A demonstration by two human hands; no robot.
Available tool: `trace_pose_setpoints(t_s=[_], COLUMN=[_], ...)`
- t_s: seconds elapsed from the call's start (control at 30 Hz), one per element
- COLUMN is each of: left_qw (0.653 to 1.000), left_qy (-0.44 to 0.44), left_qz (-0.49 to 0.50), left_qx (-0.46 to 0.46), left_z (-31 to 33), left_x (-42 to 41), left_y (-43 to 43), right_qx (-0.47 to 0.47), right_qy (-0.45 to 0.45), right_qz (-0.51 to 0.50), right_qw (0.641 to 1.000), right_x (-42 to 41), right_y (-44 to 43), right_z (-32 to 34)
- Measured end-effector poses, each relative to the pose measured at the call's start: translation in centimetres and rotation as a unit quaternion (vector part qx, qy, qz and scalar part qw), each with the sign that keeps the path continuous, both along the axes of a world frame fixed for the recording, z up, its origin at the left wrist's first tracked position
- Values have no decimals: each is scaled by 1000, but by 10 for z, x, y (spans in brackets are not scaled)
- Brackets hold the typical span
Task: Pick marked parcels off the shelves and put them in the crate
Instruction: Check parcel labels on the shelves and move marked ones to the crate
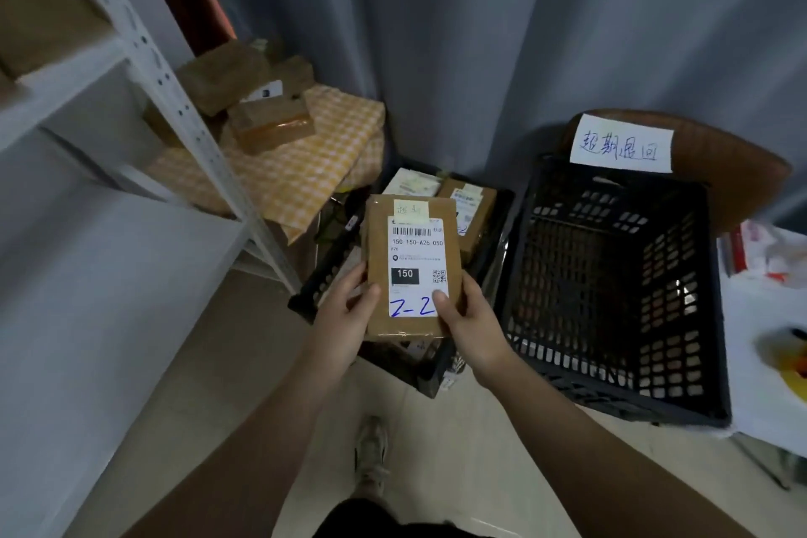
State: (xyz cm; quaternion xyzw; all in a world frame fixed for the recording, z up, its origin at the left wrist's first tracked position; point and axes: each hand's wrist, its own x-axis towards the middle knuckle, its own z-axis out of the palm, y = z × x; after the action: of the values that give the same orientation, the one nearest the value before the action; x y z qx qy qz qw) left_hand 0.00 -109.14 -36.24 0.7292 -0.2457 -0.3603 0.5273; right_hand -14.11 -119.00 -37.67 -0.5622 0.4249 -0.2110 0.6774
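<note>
Grey curtain (480, 35), white shelving (174, 100) at left (dim light); floor (209, 384) perhaps tiled.

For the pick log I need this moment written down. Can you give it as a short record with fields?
held item: brown parcel
grip: left hand and right hand hold its lower corners
label: 150-150-A26-050, blue handwritten Z-2, yellow note at the top
beneath parcel: small black crate with parcels inside
to the right: larger black crate with a handwritten paper sign
to the left: white shelf
</note>
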Motion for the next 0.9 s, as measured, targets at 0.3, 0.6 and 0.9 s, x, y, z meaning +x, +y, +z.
trace_pose_setpoints(t_s=[0.3,0.6,0.9], left_qw=[989,967,930], left_qy=[-3,-57,-229], left_qz=[-150,-250,-269], left_qx=[-11,12,98], left_z=[7,-17,-77], left_x=[22,-62,-122], left_y=[-131,-257,-359], right_qx=[-42,-66,-51], right_qy=[-7,53,147], right_qz=[-163,-240,-205], right_qw=[986,967,966], right_x=[-3,-97,-149], right_y=[-78,-181,-294], right_z=[13,-6,-78])
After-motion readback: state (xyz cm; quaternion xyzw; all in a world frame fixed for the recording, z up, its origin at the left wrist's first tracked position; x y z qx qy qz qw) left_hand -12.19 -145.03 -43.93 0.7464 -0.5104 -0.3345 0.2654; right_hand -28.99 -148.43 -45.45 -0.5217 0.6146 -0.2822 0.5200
